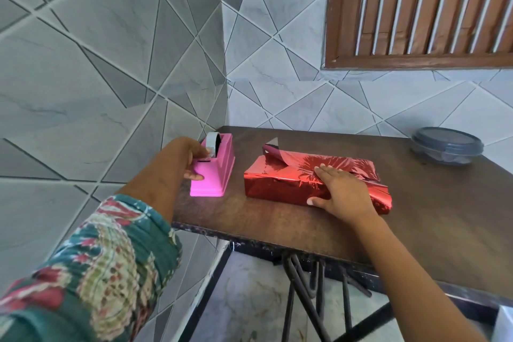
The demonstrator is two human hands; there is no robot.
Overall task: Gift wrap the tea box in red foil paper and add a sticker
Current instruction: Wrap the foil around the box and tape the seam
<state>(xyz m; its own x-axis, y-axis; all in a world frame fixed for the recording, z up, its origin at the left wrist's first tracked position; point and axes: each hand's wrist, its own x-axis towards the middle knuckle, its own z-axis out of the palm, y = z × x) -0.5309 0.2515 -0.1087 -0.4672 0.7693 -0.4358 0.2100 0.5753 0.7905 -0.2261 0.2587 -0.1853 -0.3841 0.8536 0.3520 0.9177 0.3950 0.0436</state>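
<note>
1. The tea box [277, 189] is laid flat near the middle of the table [277, 230], and it is covered on all visible sides by the red foil paper [344, 165].
2. At the far left end of the box one flap [273, 153] of foil stands up and is not fastened; at the right end the foil is seen crumpled and loosely folded.
3. The right hand [341, 191] is pressed flat on the top of the box with the fingers straight, and the thumb is laid against the near side, so the paper is held down.
4. Just beside the box, to its left, a pink tape dispenser [219, 175] is placed. It is gripped by the left hand [188, 155]: the thumb is on its near side and the fingertips are at the tape roll [213, 143].
5. A dark container [447, 146] with a lid is seen at the far right of the table, well apart from the box.
6. As a judgement: the wrapping is mostly done. The taping of the loose flap and of the ends is left, and no sticker is seen on the box or on the table, so this step is also not yet done.
</note>
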